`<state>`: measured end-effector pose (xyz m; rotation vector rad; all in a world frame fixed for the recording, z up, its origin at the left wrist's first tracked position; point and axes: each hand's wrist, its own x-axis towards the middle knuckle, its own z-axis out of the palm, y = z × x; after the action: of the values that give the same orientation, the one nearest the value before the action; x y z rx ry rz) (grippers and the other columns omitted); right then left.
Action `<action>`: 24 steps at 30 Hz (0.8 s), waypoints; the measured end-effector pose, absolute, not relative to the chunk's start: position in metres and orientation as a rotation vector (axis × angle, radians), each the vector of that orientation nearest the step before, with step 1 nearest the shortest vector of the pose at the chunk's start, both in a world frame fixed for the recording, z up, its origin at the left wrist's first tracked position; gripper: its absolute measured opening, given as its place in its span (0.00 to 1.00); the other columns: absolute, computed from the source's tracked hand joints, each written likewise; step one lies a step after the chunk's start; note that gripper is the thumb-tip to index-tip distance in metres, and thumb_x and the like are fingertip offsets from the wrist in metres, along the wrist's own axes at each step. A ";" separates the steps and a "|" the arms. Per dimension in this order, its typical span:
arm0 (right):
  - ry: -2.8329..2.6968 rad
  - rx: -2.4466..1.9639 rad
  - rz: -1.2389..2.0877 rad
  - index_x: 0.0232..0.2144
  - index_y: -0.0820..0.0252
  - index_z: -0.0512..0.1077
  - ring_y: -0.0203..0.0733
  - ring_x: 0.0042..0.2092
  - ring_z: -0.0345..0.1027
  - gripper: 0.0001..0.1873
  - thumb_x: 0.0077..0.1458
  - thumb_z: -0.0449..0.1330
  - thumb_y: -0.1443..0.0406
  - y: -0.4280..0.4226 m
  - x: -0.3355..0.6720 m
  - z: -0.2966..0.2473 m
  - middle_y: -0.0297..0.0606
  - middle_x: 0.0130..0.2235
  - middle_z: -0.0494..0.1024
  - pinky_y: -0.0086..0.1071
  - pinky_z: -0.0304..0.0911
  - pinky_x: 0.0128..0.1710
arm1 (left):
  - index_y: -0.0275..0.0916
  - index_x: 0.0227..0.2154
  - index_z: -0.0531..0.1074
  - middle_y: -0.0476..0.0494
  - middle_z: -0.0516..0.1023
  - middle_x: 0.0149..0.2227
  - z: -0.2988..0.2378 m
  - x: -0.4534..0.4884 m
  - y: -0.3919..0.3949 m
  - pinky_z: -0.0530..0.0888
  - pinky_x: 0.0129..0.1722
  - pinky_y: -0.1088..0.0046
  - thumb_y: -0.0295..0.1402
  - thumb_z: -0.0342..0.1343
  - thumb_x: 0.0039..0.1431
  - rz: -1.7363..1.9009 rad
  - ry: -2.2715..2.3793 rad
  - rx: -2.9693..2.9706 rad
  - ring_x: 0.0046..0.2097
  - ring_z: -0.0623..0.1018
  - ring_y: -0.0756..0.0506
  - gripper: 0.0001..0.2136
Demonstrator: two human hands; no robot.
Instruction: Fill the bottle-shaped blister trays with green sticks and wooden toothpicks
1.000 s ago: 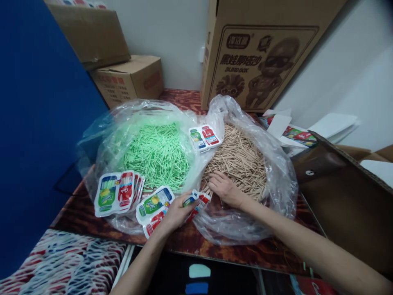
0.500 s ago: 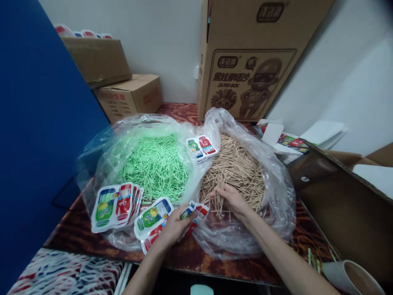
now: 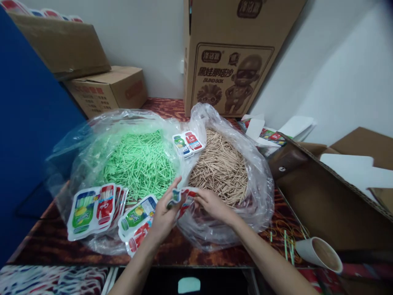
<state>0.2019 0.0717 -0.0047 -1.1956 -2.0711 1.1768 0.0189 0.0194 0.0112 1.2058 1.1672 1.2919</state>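
My left hand (image 3: 164,215) grips a small printed packet (image 3: 181,196) with green and red bottle pictures, held up at the front edge of the bags. My right hand (image 3: 210,205) is pinched closed against the packet's right side; what it holds, if anything, is hidden. A clear bag of tan wooden sticks (image 3: 221,168) lies just behind my right hand. To the left sits a clear bag of green sticks (image 3: 138,162). A stack of flat packets (image 3: 93,209) and another loose packet (image 3: 136,219) lie left of my left hand.
One more packet (image 3: 187,143) rests between the two bags. A tall printed carton (image 3: 233,53) stands behind them, smaller boxes (image 3: 104,90) at back left, a blue panel (image 3: 27,135) on the left. An open cardboard box (image 3: 331,192) and a tipped paper cup (image 3: 319,254) are on the right.
My right hand left the tan stick pile and came to the packet in my left hand. My left hand raised the packet slightly. The view shifted right, revealing the cup.
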 end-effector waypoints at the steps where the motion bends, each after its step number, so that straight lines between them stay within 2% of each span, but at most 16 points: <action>1: -2.056 -1.141 1.205 0.25 0.56 0.70 0.38 0.27 0.65 0.09 0.55 0.52 0.67 0.069 0.197 -0.011 0.30 0.23 0.73 0.33 0.62 0.34 | 0.41 0.49 0.75 0.39 0.77 0.50 0.014 0.026 0.024 0.58 0.61 0.62 0.41 0.59 0.54 1.309 1.138 1.244 0.60 0.67 0.38 0.20; 5: -1.858 -1.023 1.327 0.26 0.56 0.71 0.40 0.30 0.65 0.07 0.54 0.54 0.63 0.066 0.185 -0.027 0.32 0.24 0.72 0.35 0.64 0.36 | 0.38 0.44 0.77 0.37 0.79 0.48 0.013 0.045 0.038 0.62 0.59 0.60 0.42 0.61 0.51 1.181 0.994 1.219 0.56 0.71 0.37 0.19; 8: -1.727 -1.046 1.399 0.28 0.56 0.69 0.39 0.29 0.65 0.07 0.56 0.53 0.63 0.059 0.185 -0.024 0.32 0.26 0.72 0.33 0.64 0.34 | 0.37 0.43 0.77 0.39 0.81 0.43 0.005 0.036 0.039 0.66 0.56 0.60 0.43 0.61 0.51 1.235 0.984 1.066 0.52 0.75 0.38 0.19; 13: -1.536 -1.147 1.241 0.35 0.57 0.67 0.40 0.37 0.70 0.06 0.60 0.50 0.65 0.027 0.189 -0.022 0.35 0.34 0.75 0.33 0.64 0.41 | 0.36 0.36 0.78 0.44 0.82 0.34 -0.015 -0.001 0.026 0.74 0.43 0.66 0.42 0.64 0.48 1.410 1.157 0.799 0.38 0.79 0.43 0.16; 18: -1.476 -1.196 1.205 0.44 0.58 0.67 0.41 0.42 0.71 0.11 0.61 0.51 0.64 0.006 0.185 -0.045 0.36 0.34 0.75 0.36 0.63 0.46 | 0.36 0.39 0.77 0.43 0.82 0.36 -0.028 -0.012 0.008 0.74 0.41 0.68 0.39 0.65 0.48 1.409 1.168 0.689 0.37 0.79 0.44 0.16; 22: -1.413 -1.160 1.178 0.53 0.57 0.61 0.40 0.39 0.71 0.19 0.60 0.52 0.65 0.002 0.183 -0.053 0.34 0.33 0.76 0.37 0.62 0.48 | 0.35 0.39 0.77 0.44 0.82 0.33 -0.031 -0.008 -0.001 0.75 0.38 0.68 0.39 0.65 0.47 1.381 1.175 0.649 0.35 0.79 0.44 0.17; 24: -1.423 -1.166 1.219 0.50 0.57 0.65 0.40 0.39 0.72 0.16 0.59 0.53 0.64 0.001 0.183 -0.056 0.35 0.33 0.77 0.37 0.64 0.46 | 0.36 0.39 0.77 0.45 0.82 0.32 -0.031 -0.007 -0.004 0.75 0.37 0.68 0.40 0.65 0.47 1.356 1.194 0.654 0.33 0.79 0.44 0.18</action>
<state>0.1831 0.0007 -0.0560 -1.1661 -1.4229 1.2194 -0.0066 -0.0042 -0.0314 0.6535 1.1936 1.3556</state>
